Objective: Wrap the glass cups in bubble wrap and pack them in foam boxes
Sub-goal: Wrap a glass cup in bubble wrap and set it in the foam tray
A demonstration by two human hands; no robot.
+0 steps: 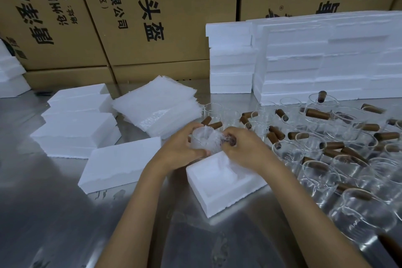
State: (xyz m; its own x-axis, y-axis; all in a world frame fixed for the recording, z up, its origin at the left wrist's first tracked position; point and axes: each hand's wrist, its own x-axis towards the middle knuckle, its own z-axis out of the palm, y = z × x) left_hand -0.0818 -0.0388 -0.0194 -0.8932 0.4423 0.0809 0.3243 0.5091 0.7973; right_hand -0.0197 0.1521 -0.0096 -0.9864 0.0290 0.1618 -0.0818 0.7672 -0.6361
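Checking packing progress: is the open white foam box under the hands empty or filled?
Empty: the open white foam box shows a bare recess; the bubble-wrapped glass cup is held above it.

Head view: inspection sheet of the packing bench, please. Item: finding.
Surface: metal table, reflective.
Job's things: wrapped cup held above the open foam box; bubble wrap stack behind; bare glass cups with brown handles crowd the right.
Clutter: foam pieces at left.
Grippers: left hand and right hand, fingers curled round the wrapped cup.
Cables: nothing seen.
Surroundings: foam box stacks and cardboard cartons behind.
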